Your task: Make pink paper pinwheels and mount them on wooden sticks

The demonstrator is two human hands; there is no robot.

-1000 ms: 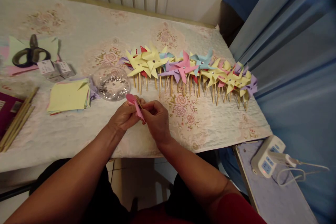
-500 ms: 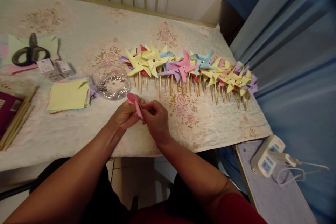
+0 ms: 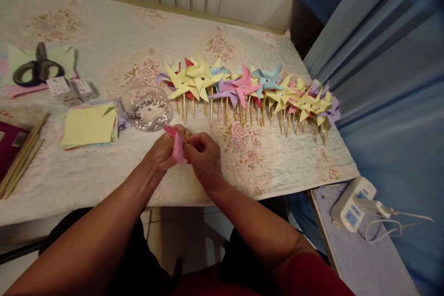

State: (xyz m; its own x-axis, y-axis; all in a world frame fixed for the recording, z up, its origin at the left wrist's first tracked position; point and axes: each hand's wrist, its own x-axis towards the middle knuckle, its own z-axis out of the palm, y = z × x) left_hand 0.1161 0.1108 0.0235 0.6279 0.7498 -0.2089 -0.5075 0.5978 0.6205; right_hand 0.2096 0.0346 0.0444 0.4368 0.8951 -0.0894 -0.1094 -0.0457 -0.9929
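Note:
A folded pink paper piece (image 3: 178, 148) is pinched in my left hand (image 3: 162, 151), near the table's front edge. Close against its right side, my right hand (image 3: 205, 157) has its fingers closed on a thin stick (image 3: 181, 136), whose lower part is hidden by the fingers. Just behind my hands lies a clear round dish (image 3: 150, 110) with small shiny metal pieces. To its left is a stack of cut paper squares (image 3: 89, 125), yellow on top. Several finished paper pinwheels (image 3: 243, 87) on sticks form a row behind and to the right.
Black-handled scissors (image 3: 40, 70) lie on paper at the far left, beside small white boxes (image 3: 71, 90). Thin sticks (image 3: 25, 159) rest on a purple item. A power strip (image 3: 354, 203) sits on a side surface at right.
The pink paper has turned and tilted between my hands, showing more of its broad side. My hands have shifted only slightly.

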